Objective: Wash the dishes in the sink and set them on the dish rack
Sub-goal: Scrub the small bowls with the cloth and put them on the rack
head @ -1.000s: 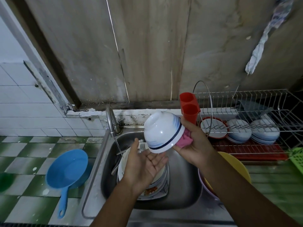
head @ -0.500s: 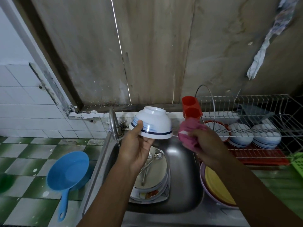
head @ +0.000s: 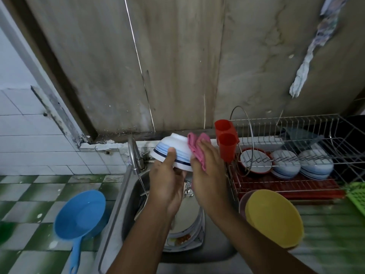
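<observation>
Pink cloth (head: 197, 149) is pressed to the side of an upturned white bowl (head: 173, 153) held above the sink (head: 217, 252), in the head view. The bowl is gripped at its rim by the left hand (head: 167, 182), thumb on the blue bands; the cloth is clutched in the right hand (head: 206, 171). Stacked bowls (head: 316, 165) are already set on the rack (head: 296, 123). Soiled plates (head: 189, 234) are left in the sink, so the job is judged partway done.

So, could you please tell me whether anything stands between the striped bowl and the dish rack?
Yes: the red cutlery holder hangs at the dish rack's left end beside the striped bowl, and the right hand holds a pink cloth against that side.
</observation>
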Demonstrator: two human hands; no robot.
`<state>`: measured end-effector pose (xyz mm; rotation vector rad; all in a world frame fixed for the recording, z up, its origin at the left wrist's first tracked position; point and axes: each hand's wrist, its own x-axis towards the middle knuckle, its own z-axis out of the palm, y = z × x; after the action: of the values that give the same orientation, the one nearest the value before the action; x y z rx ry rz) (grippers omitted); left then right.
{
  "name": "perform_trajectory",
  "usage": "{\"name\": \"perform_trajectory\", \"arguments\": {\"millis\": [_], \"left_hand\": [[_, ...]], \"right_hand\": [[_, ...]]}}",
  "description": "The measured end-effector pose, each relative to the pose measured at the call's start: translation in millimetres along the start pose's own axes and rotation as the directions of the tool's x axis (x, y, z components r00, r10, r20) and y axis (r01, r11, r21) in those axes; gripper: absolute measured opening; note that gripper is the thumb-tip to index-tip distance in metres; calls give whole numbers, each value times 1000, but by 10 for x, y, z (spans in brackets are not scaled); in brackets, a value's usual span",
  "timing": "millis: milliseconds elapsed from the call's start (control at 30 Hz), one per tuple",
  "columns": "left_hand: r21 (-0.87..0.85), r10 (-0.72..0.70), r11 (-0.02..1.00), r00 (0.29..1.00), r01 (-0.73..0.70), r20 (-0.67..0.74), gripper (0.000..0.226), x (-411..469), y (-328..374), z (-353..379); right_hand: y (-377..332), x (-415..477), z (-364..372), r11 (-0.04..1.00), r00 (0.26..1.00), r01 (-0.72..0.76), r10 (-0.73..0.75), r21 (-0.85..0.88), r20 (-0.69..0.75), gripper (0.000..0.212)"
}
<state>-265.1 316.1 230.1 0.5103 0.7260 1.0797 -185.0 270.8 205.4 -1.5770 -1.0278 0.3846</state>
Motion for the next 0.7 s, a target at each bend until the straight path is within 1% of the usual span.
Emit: {"name": "perform_trajectory", "arguments": {"millis": [33,67,100,133,167,267,300,333,367,400,433,467,500,533,567,600,633,667,700], "left_hand": [[11,5,1000,1000,-5,11,22,-10,12,8],[31,8,999,1000,-9,22,19,-23,12,17],[53,14,998,999,-16,31,19,-46,-1,34],[75,24,997,999,-27,37,20,-74,-32,54],[100,42,994,998,-46,42,20,-93,-62,80],[173,107,979,994,-109,23,12,-108,-110,156],[176,110,978,994,-111,20,12,-106,-104,164],[163,97,982,995,-101,31,15,-112,-103,176],[155,82,984,996,-88,47,18,-122,-107,189],[161,74,984,996,-82,56,21,-138,-128,193],[173,73,981,995,-83,64,22,-147,-149,196],[181,76,979,994,-88,74,20,-159,-162,198],[181,87,978,993,-101,83,18,-153,-152,208],[179,97,978,992,-111,86,17,-144,-143,217],[178,104,977,991,-117,79,19,-128,-140,212],[174,105,978,992,-116,75,22,-112,-132,200],[165,94,980,992,-107,82,26,-115,-121,178],[156,77,984,992,-91,96,30,-123,-105,153],[145,57,987,992,-74,113,33,-130,-80,108]], "right_hand": [[44,-3,11,1000,1000,22,-22,-8,-10,43],[96,55,1,998,999,-11,12,54,-36,37],[100,138,-13,986,992,-94,104,137,-69,31],[117,207,-15,974,981,-153,170,167,-97,33],[84,229,2,976,977,-166,183,142,-112,39],[-50,73,135,995,986,-102,101,-5,-136,52],[-55,63,160,997,985,-80,79,0,-153,54],[-49,116,140,995,979,-92,99,47,-178,53],[-39,227,99,978,962,-142,173,152,-210,47],[-39,331,50,937,935,-217,281,273,-219,36],[-40,393,20,910,914,-259,339,325,-221,26],[-55,367,11,916,912,-251,332,314,-240,20],[-93,289,28,945,931,-212,273,249,-242,23],[-118,172,67,970,949,-178,213,164,-232,36],[-127,86,119,980,955,-157,183,126,-233,46],[-101,51,163,982,955,-143,169,121,-244,52],[-82,57,173,975,948,-160,195,154,-252,54],[-27,160,150,951,930,-217,270,219,-250,52],[-15,295,81,907,909,-299,365,297,-200,47]]}}
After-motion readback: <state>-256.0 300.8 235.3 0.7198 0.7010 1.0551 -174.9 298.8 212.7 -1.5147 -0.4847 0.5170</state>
